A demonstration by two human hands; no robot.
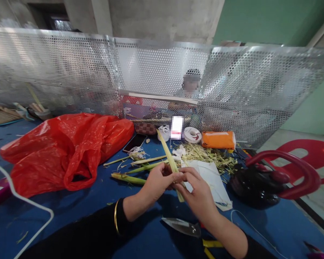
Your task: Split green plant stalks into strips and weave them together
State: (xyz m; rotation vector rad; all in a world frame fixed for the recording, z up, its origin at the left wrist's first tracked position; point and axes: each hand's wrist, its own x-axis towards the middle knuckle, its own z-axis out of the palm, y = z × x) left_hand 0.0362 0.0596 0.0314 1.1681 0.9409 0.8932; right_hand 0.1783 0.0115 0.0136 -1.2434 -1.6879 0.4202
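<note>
Both hands pinch a long, flat, pale green plant strip (166, 149), which slants from the far side down toward me. My left hand (155, 183) has its thumb and fingers closed on it. My right hand (198, 190) grips it just beside, the fingertips of the two hands almost meeting. Several green stalks (128, 178) lie left of my hands on the blue table (148, 230). A folding knife (180, 226) with its blade out rests below them, its handle partly hidden by my right arm. Under and beyond my right hand is a white sheet (218, 183).
A red plastic bag (56, 154) covers the left side. Plant trimmings (207, 156), an orange packet (218, 139), a white spool (193, 135), a lit screen (176, 127) and a dark phone (135, 142) lie farther back. A black kettle (255, 187) stands right. Behind a perforated screen (156, 68) sits a person.
</note>
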